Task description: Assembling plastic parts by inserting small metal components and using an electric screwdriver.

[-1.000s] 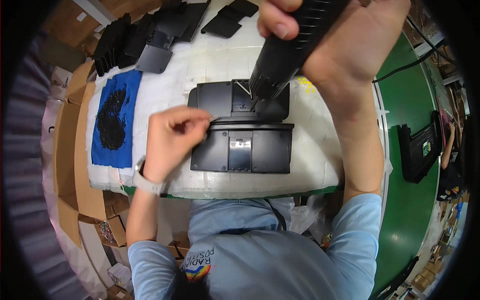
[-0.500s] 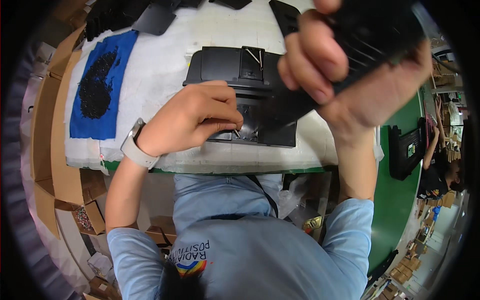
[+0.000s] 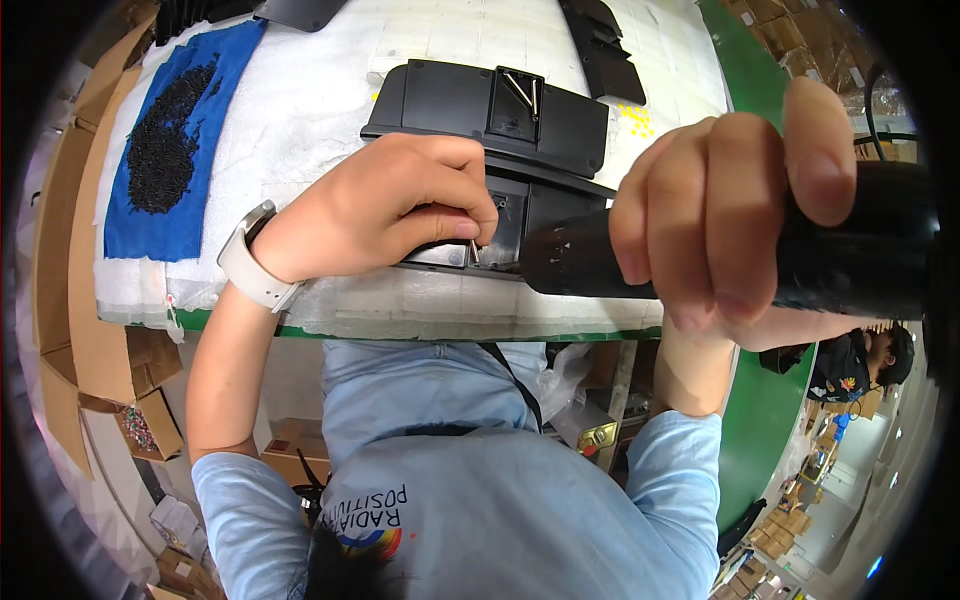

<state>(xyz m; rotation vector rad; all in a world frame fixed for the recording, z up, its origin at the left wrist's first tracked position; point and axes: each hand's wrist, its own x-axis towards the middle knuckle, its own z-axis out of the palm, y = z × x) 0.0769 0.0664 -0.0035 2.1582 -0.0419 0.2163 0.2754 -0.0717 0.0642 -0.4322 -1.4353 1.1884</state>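
My left hand (image 3: 415, 205), with a pale-strapped watch, is closed in a pinch on a thin silver metal pin (image 3: 475, 252). The pin's lower end is at the near black plastic panel (image 3: 560, 208), over a square recess. My right hand (image 3: 710, 215) wraps around a thick, long black tool (image 3: 590, 262) with a rounded end, held above the panel's right part. That end points left, close to my left fingers; the tool's exact kind is unclear. Just beyond lies a second black panel (image 3: 440, 100), whose recess holds two loose silver pins (image 3: 527, 92).
Many small black parts (image 3: 165, 160) are heaped on a blue cloth (image 3: 155, 242) at the left. Another black plastic part (image 3: 605, 55) lies at the far right of the white-covered table. Cardboard boxes (image 3: 100, 280) stand left of the table. A co-worker (image 3: 850, 365) is at the right.
My right hand has lowered the black tool from the upper right, bringing its end close to my left hand. My left hand keeps its pinch on the pin. The view has shifted somewhat.
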